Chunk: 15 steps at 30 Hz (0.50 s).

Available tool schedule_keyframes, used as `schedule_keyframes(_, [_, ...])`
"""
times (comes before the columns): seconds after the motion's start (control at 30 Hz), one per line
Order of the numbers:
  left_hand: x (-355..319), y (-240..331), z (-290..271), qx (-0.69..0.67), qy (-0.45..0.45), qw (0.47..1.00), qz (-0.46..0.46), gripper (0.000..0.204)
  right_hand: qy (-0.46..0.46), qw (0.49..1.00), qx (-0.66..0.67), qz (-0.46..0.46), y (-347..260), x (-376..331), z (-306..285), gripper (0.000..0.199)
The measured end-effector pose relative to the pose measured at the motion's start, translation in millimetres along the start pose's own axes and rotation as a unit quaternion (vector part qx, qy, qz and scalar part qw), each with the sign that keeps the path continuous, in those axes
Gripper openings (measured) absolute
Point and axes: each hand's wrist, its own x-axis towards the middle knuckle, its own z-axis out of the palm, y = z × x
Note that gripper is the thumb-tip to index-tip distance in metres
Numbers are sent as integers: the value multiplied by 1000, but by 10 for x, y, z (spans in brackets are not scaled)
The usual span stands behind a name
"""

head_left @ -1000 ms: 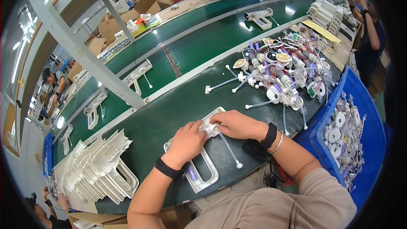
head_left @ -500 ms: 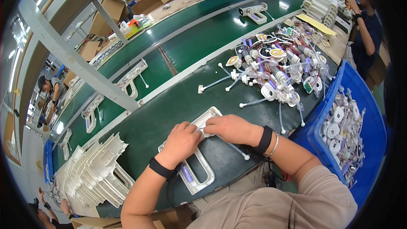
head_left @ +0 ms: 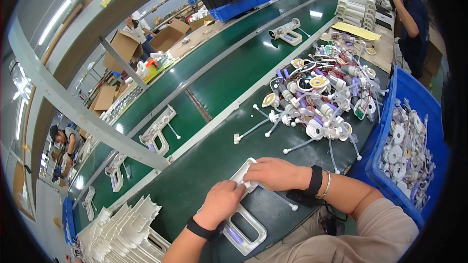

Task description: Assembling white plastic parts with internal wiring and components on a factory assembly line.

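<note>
Both hands press down on the white plastic housing (head_left: pixel 243 216) lying on the green bench, right hand (head_left: pixel 275 173) fingers seemingly curled on its twelve o'clock end, left hand (head_left: pixel 220 204) flat at nine; it looks light, stiff, smooth, best gripped by its looped handle at six.

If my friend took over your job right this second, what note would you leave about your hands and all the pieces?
Left hand: pressing on the white plastic handle-shaped housing lying on the green workbench.
Right hand: gripping the housing's top end, where a thin white tube with a round tip sticks out.
Parts: tangled pile of white and purple wired parts ahead; blue plastic bin of round white parts to the right; stack of empty white housings to the left.
Done: purple piece sits inside the housing.
Left: housing not yet on the belt.
</note>
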Motion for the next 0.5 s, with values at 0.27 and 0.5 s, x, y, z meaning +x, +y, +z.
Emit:
schedule_keyframes(0.27, [77, -117, -68, -15, -20, 1000, 2, 9, -12, 999, -31, 2, 42, 67, 3, 28])
schedule_keyframes(0.5, [-1, -3, -106, -24, 55, 998, 11, 12, 21, 1000, 10, 4, -30, -9, 11, 27])
